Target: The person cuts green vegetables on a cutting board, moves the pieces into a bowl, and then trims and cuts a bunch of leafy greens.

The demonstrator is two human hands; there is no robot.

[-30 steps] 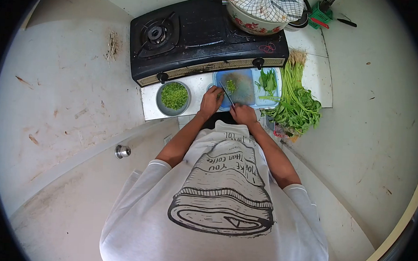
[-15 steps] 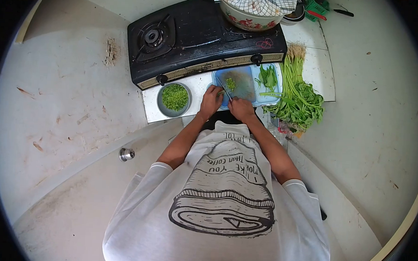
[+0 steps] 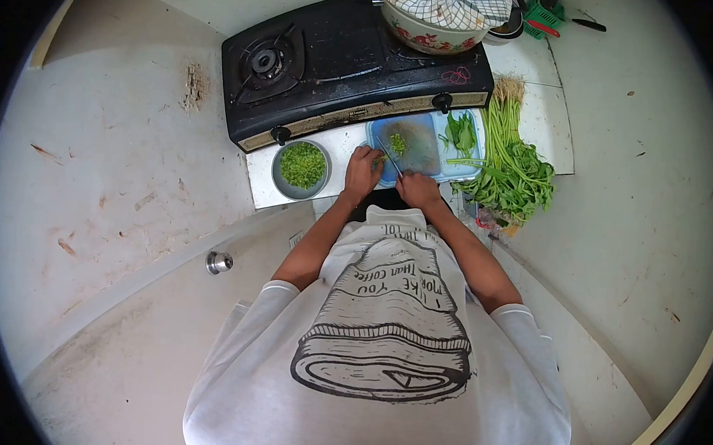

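My right hand [image 3: 417, 190] is closed round the handle of a knife [image 3: 389, 156]. The blade slants up and left over a blue cutting board [image 3: 426, 150]. Just left of the blade, my left hand [image 3: 364, 173] has its fingers curled on some green stems [image 3: 381, 157], mostly covered by the fingers. A small heap of chopped greens [image 3: 398, 143] lies on the board beyond the blade. Leafy cuttings [image 3: 460, 135] rest on the light-blue tray's right side. Left of my hands, a grey bowl [image 3: 277, 174] holds finely chopped greens [image 3: 303, 164].
A black two-burner stove [image 3: 344, 59] stands behind the board, with a floral pot [image 3: 436, 40] under a checked cloth [image 3: 453, 4]. A large bunch of leafy greens [image 3: 514, 175] with roots lies at the right. A green basket [image 3: 538, 20] and a black-handled utensil [image 3: 589, 24] are at the back right.
The whole view has shifted slightly right and down. Both hands stay at the board, with the knife and left fingers in nearly the same place.
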